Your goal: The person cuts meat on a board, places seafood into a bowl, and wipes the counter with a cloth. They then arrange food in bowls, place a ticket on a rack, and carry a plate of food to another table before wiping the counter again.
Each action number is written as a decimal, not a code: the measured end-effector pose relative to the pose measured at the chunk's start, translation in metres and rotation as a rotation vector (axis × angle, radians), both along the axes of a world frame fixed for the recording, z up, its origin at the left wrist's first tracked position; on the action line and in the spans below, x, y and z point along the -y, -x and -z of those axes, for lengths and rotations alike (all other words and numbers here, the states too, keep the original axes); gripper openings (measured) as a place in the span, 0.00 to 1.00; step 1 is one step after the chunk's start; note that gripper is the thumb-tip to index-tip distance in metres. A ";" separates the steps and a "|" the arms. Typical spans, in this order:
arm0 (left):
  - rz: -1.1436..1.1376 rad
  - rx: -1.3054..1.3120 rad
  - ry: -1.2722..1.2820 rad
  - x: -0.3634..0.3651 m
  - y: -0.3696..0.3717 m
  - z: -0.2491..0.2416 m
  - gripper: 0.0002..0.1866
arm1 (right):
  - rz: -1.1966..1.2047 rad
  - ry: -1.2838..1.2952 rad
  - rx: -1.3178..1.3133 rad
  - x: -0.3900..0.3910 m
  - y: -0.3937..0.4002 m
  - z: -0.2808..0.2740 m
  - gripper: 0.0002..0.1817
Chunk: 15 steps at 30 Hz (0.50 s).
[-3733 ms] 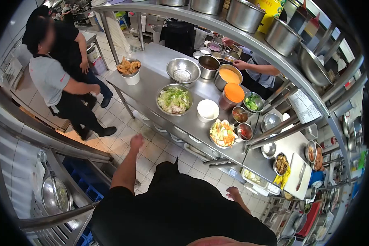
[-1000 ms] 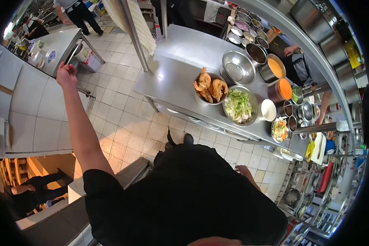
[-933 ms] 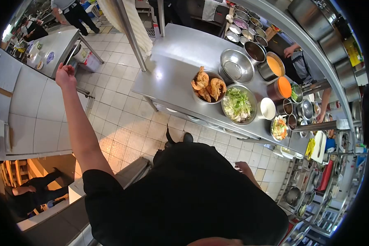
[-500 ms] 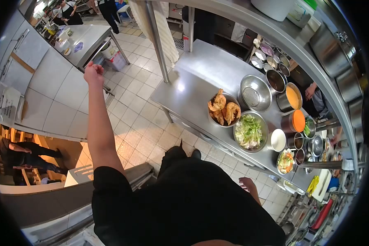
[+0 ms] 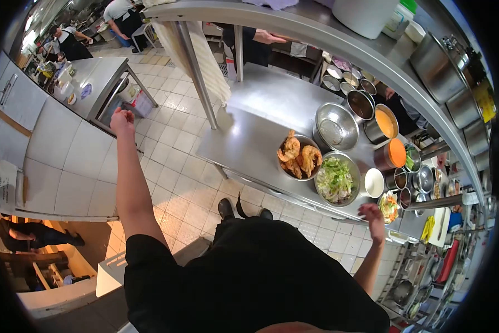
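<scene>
Steel counter (image 5: 249, 133) is now lying nearer the raised right hand (image 5: 373, 216), fingers loosely open, and is bearing one bowlful of sliced vegetables (image 5: 389, 208) near that hand, one of greens (image 5: 335, 178), one of fried pieces (image 5: 299, 157). Left hand (image 5: 122, 119) is curling closed.

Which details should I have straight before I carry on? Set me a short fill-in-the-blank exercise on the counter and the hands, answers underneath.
1. On the counter, the chopped greens lie ____ the fried pieces and the white tub.
2. The left hand is ____ from the shredded vegetables than the right hand.
3. The cloth beside the white cutting board is coloured ____.
4. The person's left sleeve is coloured ____.

Missing words: between; farther; yellow; black.
</scene>
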<state>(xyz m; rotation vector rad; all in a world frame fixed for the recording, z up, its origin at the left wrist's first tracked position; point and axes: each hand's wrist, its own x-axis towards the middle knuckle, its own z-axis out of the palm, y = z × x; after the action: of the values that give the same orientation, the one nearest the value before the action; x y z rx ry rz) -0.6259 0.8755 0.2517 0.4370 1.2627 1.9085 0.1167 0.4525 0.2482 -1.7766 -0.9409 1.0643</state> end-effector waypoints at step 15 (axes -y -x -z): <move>-0.062 -0.070 0.089 -0.063 0.051 -0.030 0.35 | 0.324 -0.503 1.546 -0.208 0.067 -0.108 0.63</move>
<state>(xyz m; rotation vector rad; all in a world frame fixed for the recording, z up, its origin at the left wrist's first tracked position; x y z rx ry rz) -0.6772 0.9388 0.2815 0.4255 1.4158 1.8945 0.0495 0.6605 0.3565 -1.9949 -1.4608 -0.9416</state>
